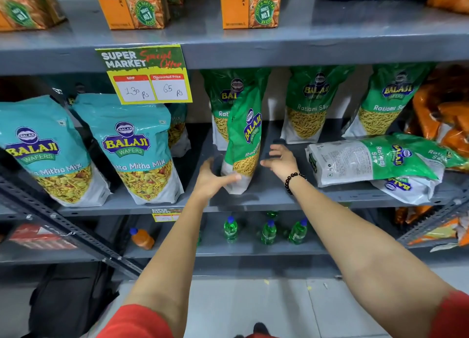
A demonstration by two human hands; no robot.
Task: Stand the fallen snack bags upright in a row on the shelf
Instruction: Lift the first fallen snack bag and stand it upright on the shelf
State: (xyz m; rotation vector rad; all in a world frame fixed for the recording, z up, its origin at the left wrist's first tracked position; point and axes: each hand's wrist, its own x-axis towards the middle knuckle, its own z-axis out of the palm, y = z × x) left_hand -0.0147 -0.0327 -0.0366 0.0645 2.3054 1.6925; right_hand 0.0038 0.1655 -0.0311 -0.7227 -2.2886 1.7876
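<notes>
A green Ratlami Sev bag [247, 140] stands nearly upright, leaning a little right, near the front of the grey middle shelf [266, 200]. My left hand [215, 179] wraps the bag's bottom left corner, thumb across its white base. My right hand [280, 161] hovers just right of the bag, fingers spread and empty. Behind stand three more green bags: one [220, 104] directly behind, one [311, 107] in the middle, and one [383, 104] further right. Two green bags lie fallen at the right, one [375, 157] stacked over the other [408, 188].
Two teal Khatta Mitha Mix bags [138, 150] [45, 152] stand at the left. A price tag [147, 74] hangs from the upper shelf edge. Orange snack packs [441, 109] fill the far right. Green bottles [269, 232] stand on the lower shelf.
</notes>
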